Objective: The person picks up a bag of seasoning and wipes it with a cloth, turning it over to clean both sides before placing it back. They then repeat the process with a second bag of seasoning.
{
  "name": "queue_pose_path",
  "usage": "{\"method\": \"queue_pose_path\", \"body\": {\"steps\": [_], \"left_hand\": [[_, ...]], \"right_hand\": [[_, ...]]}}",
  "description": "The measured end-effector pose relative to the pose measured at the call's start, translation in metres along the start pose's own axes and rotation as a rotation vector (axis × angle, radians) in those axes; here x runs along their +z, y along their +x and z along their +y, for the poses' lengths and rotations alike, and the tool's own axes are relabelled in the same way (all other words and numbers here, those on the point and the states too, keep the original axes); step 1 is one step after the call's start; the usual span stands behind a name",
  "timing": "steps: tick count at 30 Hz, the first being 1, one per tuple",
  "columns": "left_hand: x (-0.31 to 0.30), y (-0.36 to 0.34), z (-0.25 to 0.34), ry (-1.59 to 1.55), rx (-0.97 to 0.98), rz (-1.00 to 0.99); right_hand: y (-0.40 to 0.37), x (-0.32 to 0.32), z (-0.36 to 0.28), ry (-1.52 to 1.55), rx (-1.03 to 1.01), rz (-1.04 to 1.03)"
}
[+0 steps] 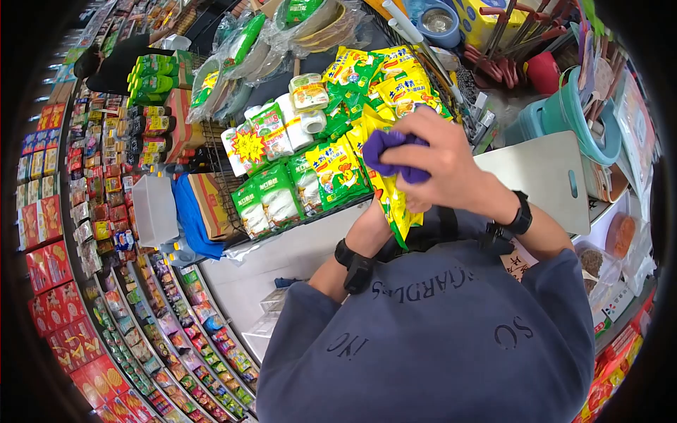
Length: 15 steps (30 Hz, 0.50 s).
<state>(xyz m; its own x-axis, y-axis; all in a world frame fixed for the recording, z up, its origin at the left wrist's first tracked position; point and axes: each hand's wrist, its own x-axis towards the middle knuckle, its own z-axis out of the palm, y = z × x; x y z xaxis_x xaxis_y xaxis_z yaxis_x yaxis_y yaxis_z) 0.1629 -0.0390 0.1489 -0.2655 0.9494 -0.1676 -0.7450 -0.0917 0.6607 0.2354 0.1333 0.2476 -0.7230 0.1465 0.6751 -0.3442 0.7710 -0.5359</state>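
Observation:
My right hand (448,158) is closed round a bunched purple cloth (395,155), pressed against a yellow and green seasoning packet (400,220). My left hand (371,229) is lower down, wrapped round that packet from the left; its fingers are partly hidden behind it. The packet hangs tilted in front of my chest. Just beyond both hands, more yellow and green packets (335,168) lie heaped in a wire display basket (310,224). Beside them stand green and white packs (275,192) and white paper rolls (305,116).
Plastic-wrapped round items (261,53) sit at the back. To the right are a pale board (539,176) and a teal bucket (596,106). Curved shelves of snacks (204,310) fill the left, near a clear bin (155,210). A person in black (123,70) is at the far left.

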Motion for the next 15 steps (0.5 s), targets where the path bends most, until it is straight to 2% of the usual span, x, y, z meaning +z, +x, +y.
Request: {"method": "queue_pose_path", "body": {"steps": [6,8,9,10,12,13,15], "left_hand": [[-0.022,0.014,0.008,0.197,0.057,0.197],[-0.068,0.029,0.003,-0.184,0.063,0.110],[-0.069,0.036,0.010,-0.373,0.065,0.062],[-0.066,0.042,0.013,-0.372,0.069,0.060],[-0.020,0.058,0.037,-0.087,0.261,0.804],[-0.029,0.060,0.034,-0.088,0.260,0.803],[-0.044,0.062,0.033,0.305,0.262,0.770]], "right_hand": [[-0.047,0.012,-0.021,0.284,0.056,-0.205],[-0.050,0.002,-0.012,0.281,0.063,-0.240],[-0.050,-0.003,-0.008,0.274,0.073,-0.269],[-0.050,-0.007,-0.005,0.277,0.102,-0.252],[-0.044,-0.015,-0.003,0.235,0.103,-0.202],[-0.042,-0.019,-0.003,0.196,0.107,-0.152],[-0.038,-0.016,-0.009,0.157,0.118,-0.154]]}}
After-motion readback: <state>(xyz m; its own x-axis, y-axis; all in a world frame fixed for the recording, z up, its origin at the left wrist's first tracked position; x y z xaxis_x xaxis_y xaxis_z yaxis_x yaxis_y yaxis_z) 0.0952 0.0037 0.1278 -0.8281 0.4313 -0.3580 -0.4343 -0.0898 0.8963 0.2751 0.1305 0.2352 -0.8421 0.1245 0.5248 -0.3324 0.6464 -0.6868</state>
